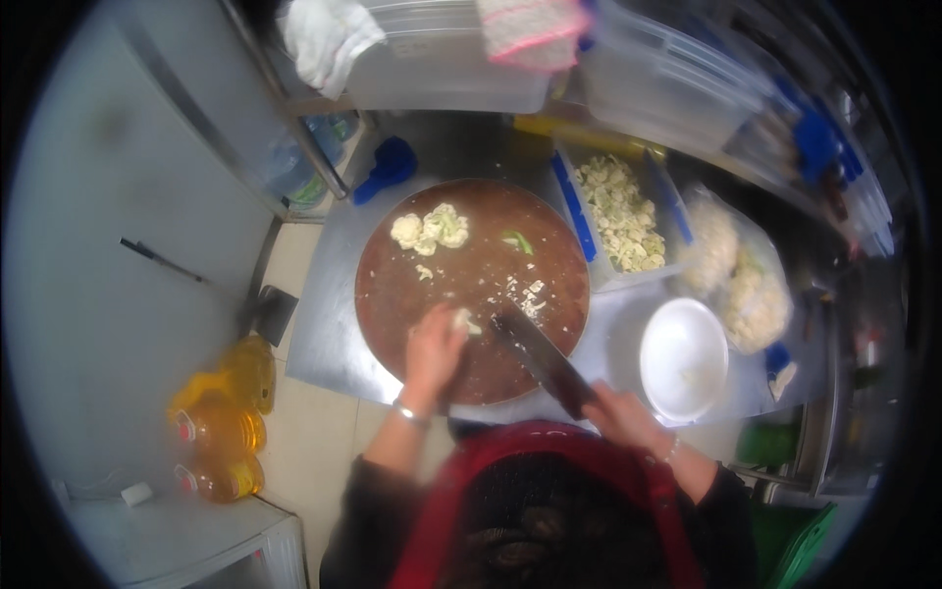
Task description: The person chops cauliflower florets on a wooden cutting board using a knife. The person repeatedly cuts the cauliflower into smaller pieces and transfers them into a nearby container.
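On the round brown chopping board (pixel 441 287), my left hand (pixel 436 346) has its fingers on a small cauliflower piece (pixel 466 322). My right hand (pixel 622 414) grips the handle of a cleaver (pixel 541 357), whose dark blade lies over the board's lower right, apart from my left hand. Larger cauliflower florets (pixel 430 228) rest at the board's upper left, with a smaller bit below them. A green leaf scrap (pixel 519 241) and white crumbs (pixel 527 296) are scattered on the right half. Cut cauliflower (pixel 622 213) fills a clear plastic container beyond the board.
A white bowl (pixel 684 361) stands right of the board, beside a plastic bag of cauliflower (pixel 751 294). A blue plastic object (pixel 386 169) lies at the back left of the steel table (pixel 324 324). Clear bins (pixel 449 66) sit on a shelf above. Oil bottles (pixel 221 427) stand at left.
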Demonstrator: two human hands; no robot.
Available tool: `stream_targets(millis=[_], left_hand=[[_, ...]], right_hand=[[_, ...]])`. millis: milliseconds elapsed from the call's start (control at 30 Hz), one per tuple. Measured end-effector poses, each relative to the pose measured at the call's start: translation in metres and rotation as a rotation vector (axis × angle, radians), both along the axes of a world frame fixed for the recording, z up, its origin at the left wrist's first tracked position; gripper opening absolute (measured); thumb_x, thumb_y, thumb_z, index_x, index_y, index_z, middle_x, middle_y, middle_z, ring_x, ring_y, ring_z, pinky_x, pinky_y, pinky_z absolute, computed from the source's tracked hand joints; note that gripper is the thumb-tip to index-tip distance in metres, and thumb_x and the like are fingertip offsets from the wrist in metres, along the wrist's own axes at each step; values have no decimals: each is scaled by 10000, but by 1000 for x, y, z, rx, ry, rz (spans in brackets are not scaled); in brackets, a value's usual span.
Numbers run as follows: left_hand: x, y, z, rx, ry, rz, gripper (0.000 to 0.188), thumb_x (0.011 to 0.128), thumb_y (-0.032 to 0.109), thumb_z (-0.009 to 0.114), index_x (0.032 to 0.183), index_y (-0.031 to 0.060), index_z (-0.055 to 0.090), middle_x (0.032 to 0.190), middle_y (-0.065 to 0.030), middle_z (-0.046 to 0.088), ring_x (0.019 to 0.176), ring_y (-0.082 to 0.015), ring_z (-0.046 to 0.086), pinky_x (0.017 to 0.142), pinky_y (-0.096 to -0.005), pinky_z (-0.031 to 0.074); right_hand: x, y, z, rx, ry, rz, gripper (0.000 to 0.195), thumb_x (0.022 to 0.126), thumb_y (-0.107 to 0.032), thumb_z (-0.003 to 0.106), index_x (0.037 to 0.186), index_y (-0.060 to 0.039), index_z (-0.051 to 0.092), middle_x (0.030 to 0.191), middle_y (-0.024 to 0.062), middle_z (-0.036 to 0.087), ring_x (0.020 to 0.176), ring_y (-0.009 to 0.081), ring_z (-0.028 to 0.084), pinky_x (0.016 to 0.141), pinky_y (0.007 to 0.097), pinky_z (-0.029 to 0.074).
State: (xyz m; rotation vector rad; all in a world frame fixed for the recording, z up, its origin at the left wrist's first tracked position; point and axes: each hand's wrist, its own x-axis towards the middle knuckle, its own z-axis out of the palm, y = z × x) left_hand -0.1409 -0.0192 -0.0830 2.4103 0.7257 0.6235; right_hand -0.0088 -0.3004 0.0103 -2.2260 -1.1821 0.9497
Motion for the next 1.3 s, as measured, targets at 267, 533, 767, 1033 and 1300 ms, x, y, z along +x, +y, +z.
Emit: stream_targets(millis=[267, 533, 767, 1033, 1300], left_hand=[[-5, -4, -14, -171, -166, 45, 327, 729, 95, 707, 1036, 55, 600, 905, -96, 547, 751, -216, 570, 676, -315, 485], [-4, -6, -22, -122, -189, 111, 229, 711, 94, 708, 886, 42, 569, 822, -93, 541, 719, -231, 585, 632, -329, 488], [-2, -6, -20, -113, -160, 135, 201, 709, 104, 700, 857, 41, 579, 803, -93, 548, 688, -235, 587, 625, -336, 485], [-3, 1, -16, -122, -137, 137, 161, 717, 105, 689, 824, 32, 593, 780, -95, 563, 682, -224, 594, 625, -325, 482], [-13, 14, -13, -205, -81, 57, 148, 735, 69, 662, 858, 15, 602, 837, -93, 595, 718, -194, 616, 668, -295, 504]], right_hand=[[-6, 22, -6, 1, -106, 100, 192, 900, -169, 509, 997, -55, 389, 725, 256, 576, 696, 480, 548, 600, 537, 415], [-7, 31, -16, 2, -228, 164, 170, 907, -180, 477, 954, -35, 400, 719, 221, 591, 678, 442, 571, 600, 522, 448], [5, 38, -19, -111, -195, 243, 205, 908, -183, 465, 1000, -17, 388, 738, 235, 598, 685, 455, 569, 609, 533, 443], [16, 54, -28, 2, -65, 269, 247, 892, -158, 500, 1016, 7, 365, 727, 271, 582, 688, 466, 564, 620, 522, 444], [26, 75, 7, -252, 561, -23, 259, 898, -182, 530, 990, 23, 403, 687, 182, 575, 488, 218, 573, 414, 346, 430]])
